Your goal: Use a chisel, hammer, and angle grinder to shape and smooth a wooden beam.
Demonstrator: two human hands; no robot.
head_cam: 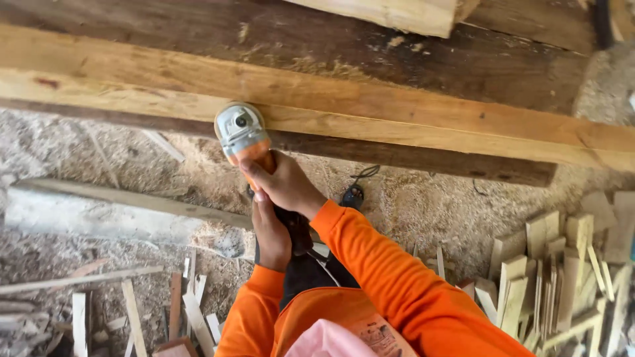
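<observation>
I count one grinder (242,135), orange and grey, and two hands on it: my right hand (286,185) and my left hand (271,235). I see two orange sleeves (397,277). Three long beams (397,112) lie stacked across the top, with one pale plank (119,211) lower left on the sawdust. One dark plug (352,196) lies by the cord. Offcuts (549,277) at right are too many for me to count.
</observation>
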